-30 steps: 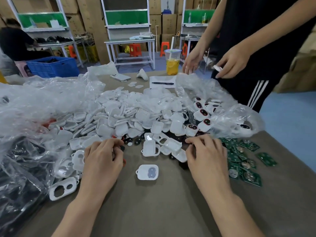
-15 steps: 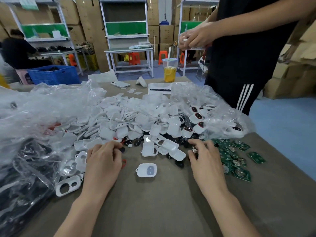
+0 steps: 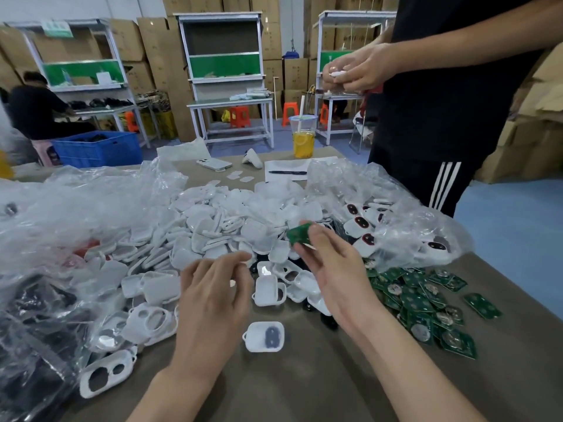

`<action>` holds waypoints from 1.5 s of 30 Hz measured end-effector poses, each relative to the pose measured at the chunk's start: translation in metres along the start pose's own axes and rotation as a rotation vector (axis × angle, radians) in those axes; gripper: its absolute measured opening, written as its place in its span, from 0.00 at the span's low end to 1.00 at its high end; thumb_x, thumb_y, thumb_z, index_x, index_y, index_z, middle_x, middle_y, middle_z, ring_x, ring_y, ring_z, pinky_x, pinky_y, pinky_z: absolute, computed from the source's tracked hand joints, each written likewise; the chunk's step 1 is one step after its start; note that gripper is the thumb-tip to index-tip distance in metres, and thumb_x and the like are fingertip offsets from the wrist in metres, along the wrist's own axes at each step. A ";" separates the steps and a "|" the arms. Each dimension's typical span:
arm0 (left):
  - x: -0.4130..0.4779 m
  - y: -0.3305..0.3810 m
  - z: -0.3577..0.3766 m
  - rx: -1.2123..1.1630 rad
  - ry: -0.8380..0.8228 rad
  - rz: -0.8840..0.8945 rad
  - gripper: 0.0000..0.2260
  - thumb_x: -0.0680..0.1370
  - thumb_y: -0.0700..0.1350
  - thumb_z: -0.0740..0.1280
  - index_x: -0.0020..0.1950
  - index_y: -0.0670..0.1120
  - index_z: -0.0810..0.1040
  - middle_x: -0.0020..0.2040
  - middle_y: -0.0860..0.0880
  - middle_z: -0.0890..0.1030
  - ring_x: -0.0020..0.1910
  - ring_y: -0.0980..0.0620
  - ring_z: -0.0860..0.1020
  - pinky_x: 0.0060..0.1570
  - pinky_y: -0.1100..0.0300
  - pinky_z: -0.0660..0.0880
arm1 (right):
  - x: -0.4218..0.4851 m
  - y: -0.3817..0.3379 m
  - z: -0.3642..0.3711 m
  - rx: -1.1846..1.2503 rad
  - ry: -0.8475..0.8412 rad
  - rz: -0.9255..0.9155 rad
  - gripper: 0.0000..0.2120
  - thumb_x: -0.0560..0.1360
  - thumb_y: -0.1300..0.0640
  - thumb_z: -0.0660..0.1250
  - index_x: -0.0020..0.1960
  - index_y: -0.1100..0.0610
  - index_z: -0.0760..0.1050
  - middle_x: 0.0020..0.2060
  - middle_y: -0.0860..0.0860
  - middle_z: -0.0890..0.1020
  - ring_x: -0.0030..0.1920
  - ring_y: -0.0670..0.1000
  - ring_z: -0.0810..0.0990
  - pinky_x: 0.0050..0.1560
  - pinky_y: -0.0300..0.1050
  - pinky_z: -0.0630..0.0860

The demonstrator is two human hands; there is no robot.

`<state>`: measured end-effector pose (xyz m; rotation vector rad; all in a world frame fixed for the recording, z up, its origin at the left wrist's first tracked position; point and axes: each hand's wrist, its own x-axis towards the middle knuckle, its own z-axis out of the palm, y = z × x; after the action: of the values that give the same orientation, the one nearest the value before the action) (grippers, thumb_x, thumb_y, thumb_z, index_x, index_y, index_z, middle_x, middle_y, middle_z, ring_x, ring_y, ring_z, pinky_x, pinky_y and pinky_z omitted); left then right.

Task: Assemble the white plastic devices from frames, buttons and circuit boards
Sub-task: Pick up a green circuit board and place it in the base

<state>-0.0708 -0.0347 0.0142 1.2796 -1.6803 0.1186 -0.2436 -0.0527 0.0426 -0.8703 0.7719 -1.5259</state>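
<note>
Table: shell pile at 12 o'clock, circuit-board heap at 3, two-hole frames at 8, left bag at 9. Lone shell dead centre, in front of the pile. Bag of assembled units at 2, behind the heap. Cup, phone, pen on paper at far edge. Right hand holds one board over the pile.

You stand in a factory assembly floor: stacked cardboard boxes, steel workbenches, heaped white plastic shells.
</note>
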 end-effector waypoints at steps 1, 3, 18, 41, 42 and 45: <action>0.004 0.002 0.004 -0.031 0.007 -0.021 0.11 0.80 0.49 0.59 0.55 0.49 0.78 0.44 0.57 0.81 0.49 0.69 0.70 0.60 0.62 0.63 | 0.007 0.002 0.006 -0.001 -0.037 0.017 0.09 0.80 0.64 0.66 0.51 0.57 0.84 0.48 0.52 0.87 0.50 0.48 0.86 0.50 0.34 0.79; 0.008 -0.001 0.007 -0.107 0.017 -0.055 0.10 0.80 0.52 0.59 0.57 0.53 0.77 0.47 0.62 0.80 0.55 0.76 0.67 0.57 0.57 0.68 | 0.017 0.007 0.012 -0.035 -0.097 0.016 0.12 0.78 0.68 0.67 0.48 0.54 0.86 0.47 0.54 0.87 0.48 0.48 0.86 0.50 0.35 0.79; 0.012 -0.011 0.014 -0.410 -0.076 -0.218 0.05 0.75 0.59 0.65 0.50 0.65 0.78 0.44 0.63 0.83 0.44 0.64 0.81 0.40 0.77 0.70 | 0.016 0.017 0.011 -0.315 -0.266 0.011 0.07 0.70 0.55 0.76 0.46 0.46 0.85 0.45 0.52 0.88 0.45 0.49 0.85 0.48 0.44 0.83; 0.008 -0.019 0.003 -0.290 -0.120 -0.030 0.10 0.77 0.56 0.68 0.58 0.61 0.76 0.58 0.57 0.77 0.54 0.55 0.78 0.51 0.73 0.69 | 0.016 0.010 0.005 -0.147 -0.285 0.146 0.12 0.70 0.55 0.75 0.53 0.50 0.85 0.46 0.52 0.86 0.47 0.50 0.85 0.46 0.42 0.82; 0.009 -0.019 0.003 -0.296 -0.114 -0.038 0.10 0.77 0.56 0.68 0.58 0.61 0.76 0.58 0.57 0.77 0.54 0.55 0.78 0.51 0.73 0.69 | 0.016 0.010 0.005 -0.141 -0.281 0.148 0.11 0.71 0.56 0.73 0.53 0.50 0.86 0.46 0.52 0.86 0.46 0.50 0.85 0.46 0.42 0.82; 0.009 -0.019 0.003 -0.319 -0.108 -0.048 0.10 0.77 0.57 0.68 0.58 0.61 0.76 0.57 0.57 0.78 0.54 0.55 0.79 0.50 0.73 0.69 | 0.016 0.009 0.005 -0.108 -0.276 0.157 0.10 0.73 0.57 0.70 0.52 0.51 0.86 0.46 0.54 0.86 0.45 0.50 0.85 0.45 0.42 0.82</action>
<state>-0.0572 -0.0507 0.0108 1.0996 -1.6784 -0.2427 -0.2359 -0.0698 0.0387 -1.0500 0.7066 -1.2039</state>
